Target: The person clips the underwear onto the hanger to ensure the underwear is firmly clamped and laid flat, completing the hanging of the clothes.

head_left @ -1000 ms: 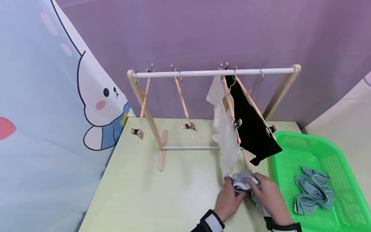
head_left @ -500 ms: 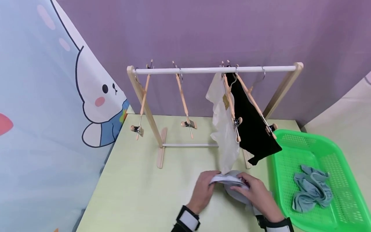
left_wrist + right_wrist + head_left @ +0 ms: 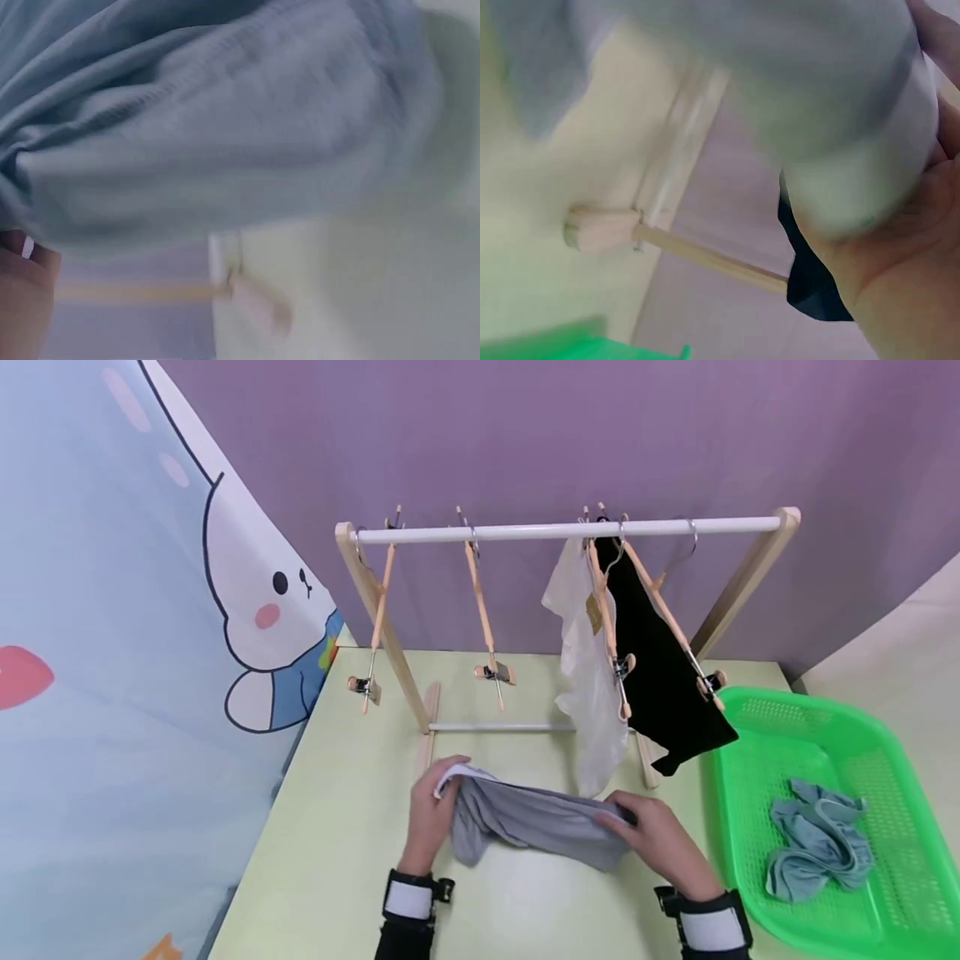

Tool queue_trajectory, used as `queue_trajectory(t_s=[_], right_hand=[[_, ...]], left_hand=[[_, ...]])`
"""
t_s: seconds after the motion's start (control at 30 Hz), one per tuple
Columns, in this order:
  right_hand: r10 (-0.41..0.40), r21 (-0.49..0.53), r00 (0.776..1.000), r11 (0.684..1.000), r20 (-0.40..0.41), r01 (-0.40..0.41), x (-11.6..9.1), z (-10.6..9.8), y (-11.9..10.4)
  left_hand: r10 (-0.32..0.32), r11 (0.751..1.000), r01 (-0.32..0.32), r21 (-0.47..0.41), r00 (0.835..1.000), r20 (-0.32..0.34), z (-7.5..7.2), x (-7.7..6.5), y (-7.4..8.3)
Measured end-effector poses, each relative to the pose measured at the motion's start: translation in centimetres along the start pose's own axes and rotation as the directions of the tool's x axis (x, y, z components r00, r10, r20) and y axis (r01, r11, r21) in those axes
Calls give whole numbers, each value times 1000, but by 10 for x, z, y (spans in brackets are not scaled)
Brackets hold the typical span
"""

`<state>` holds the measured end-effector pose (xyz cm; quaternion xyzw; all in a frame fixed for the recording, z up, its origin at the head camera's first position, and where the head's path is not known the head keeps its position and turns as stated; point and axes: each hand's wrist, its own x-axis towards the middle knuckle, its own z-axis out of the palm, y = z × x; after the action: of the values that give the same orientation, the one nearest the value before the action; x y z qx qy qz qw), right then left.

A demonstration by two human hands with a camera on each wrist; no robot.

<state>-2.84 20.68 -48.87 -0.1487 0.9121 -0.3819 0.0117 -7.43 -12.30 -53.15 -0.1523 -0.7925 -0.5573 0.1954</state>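
Note:
A grey garment (image 3: 528, 818) is stretched sideways just above the pale green table (image 3: 337, 860), in front of the wooden rack (image 3: 570, 531). My left hand (image 3: 429, 810) grips its left end with a white waistband edge showing. My right hand (image 3: 648, 831) grips its right end. The left wrist view is filled by blurred grey cloth (image 3: 225, 127). The right wrist view shows pale cloth (image 3: 832, 105) against my palm (image 3: 900, 277), with the rack's foot (image 3: 600, 229) behind.
Two bare clip hangers (image 3: 487, 610) hang on the rack's left half. A white garment (image 3: 588, 693) and a black one (image 3: 660, 668) hang on its right half. A green basket (image 3: 825, 760) at right holds a grey-blue garment (image 3: 817, 852). A cartoon curtain (image 3: 150, 610) stands left.
My hands moved left and drew apart, pulling the bunched grey garment out into a wide band. The left hand travelled furthest, toward the rack's left foot.

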Motion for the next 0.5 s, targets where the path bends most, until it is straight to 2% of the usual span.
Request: queue_trajectory(t_s=[0.13, 0.23, 0.37, 0.5], right_hand=[[23, -76, 1000, 997, -2, -23, 4, -8, -3], [-1, -102, 1000, 995, 6, 2, 10, -18, -7], [-37, 0, 999, 999, -6, 37, 4, -31, -17], [-44, 148, 999, 988, -30, 48, -4, -43, -27]], left_hand=[[-53, 995, 48, 85, 997, 57, -32, 11, -1], [-128, 989, 118, 89, 985, 116, -53, 19, 6], [-242, 969, 245, -15, 963, 120, -77, 16, 23], [-312, 939, 319, -131, 947, 73, -94, 13, 40]])
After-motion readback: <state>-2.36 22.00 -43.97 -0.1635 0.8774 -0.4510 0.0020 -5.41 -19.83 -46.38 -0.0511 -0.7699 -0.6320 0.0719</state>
